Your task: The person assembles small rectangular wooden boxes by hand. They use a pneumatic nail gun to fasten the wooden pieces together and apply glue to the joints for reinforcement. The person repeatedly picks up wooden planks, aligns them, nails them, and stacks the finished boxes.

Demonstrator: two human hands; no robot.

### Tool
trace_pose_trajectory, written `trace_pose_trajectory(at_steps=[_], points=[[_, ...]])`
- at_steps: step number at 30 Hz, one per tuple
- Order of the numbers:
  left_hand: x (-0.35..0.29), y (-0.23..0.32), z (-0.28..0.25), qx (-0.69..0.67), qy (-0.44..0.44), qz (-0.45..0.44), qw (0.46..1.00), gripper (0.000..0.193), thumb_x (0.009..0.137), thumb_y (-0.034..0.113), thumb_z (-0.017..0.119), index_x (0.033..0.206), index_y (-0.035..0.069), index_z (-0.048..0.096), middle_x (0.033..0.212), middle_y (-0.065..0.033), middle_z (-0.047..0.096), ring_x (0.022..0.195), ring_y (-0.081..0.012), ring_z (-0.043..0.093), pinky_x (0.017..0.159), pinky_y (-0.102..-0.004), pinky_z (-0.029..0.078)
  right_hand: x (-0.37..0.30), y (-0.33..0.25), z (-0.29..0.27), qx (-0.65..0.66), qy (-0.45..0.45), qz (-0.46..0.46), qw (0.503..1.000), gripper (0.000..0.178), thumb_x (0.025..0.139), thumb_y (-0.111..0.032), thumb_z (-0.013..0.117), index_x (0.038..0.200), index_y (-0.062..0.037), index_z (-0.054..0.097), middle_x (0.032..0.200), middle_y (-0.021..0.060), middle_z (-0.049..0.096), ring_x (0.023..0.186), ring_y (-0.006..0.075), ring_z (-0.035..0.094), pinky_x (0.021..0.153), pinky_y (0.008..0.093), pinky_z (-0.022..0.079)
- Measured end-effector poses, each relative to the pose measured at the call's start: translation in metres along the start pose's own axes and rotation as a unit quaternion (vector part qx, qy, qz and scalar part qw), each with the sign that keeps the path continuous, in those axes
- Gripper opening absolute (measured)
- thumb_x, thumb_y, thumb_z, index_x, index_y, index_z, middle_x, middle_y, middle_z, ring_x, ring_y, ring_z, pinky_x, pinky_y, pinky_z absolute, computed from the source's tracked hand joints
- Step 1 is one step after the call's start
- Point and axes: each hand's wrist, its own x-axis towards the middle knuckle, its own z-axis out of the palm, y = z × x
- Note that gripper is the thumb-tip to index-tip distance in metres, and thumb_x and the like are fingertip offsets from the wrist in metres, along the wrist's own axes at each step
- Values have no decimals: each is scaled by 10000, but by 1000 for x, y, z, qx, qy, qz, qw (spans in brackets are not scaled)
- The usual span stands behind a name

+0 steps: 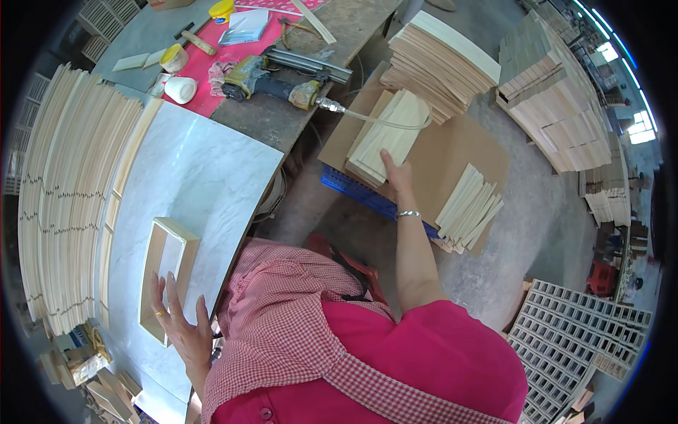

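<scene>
My left hand (pixel 185 326) hovers at the near end of a shallow rectangular wooden frame (pixel 185 265), its fingers spread with nothing between them. The frame lies on a white marble-patterned tabletop (pixel 219 159). Out to the right, my right hand (pixel 398 177) grips the near end of a thin pale wooden board (pixel 397 127) on top of a small stack. Its thumb lies over the board, while the other fingers are mostly hidden.
A nail gun (pixel 272 86) with a clear air hose (pixel 374 120) lies on the bench beyond the tabletop. Long wooden strips (pixel 78 198) stand in rows at the left. Taller board stacks (pixel 445 67) and narrow slats (pixel 470 208) sit on cardboard (pixel 452 152) at the right.
</scene>
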Motion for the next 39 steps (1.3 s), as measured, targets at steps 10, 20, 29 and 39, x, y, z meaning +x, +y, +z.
trace_pose_trajectory(at_steps=[10, 20, 29, 39], points=[[1, -6, 9, 6, -10, -19, 1000, 716, 843, 37, 739, 1503, 136, 483, 1587, -163, 366, 1354, -393, 501, 1067, -540, 471, 49, 1, 7, -163, -93, 17, 982, 729, 892, -462, 752, 1339, 81, 559, 1230, 210, 686, 1083, 281, 690, 888, 365, 561], [0, -18, 13, -2, -5, -30, 1000, 719, 842, 14, 738, 1502, 141, 483, 1584, -173, 364, 1351, -385, 504, 1046, -533, 491, 86, -19, -3, -448, -156, 110, 874, 864, 781, -749, 667, 1089, 56, 733, 930, 201, 749, 798, 310, 739, 665, 394, 575], [-5, -29, 6, 12, 14, -47, 999, 725, 829, 6, 750, 1493, 148, 496, 1580, -167, 368, 1365, -378, 494, 1053, -527, 499, 70, -47, -22, -464, 71, -175, 865, 754, 830, -578, 740, 1211, 67, 659, 1108, 258, 714, 991, 408, 705, 829, 469, 568], [-1, -15, 10, -32, 14, -26, 999, 751, 805, -23, 755, 1487, 160, 498, 1586, -165, 363, 1364, -381, 497, 1055, -521, 500, 112, -155, 1, -438, 25, 41, 898, 620, 947, -468, 653, 1329, 17, 599, 1205, 292, 675, 1128, 423, 651, 953, 479, 517]])
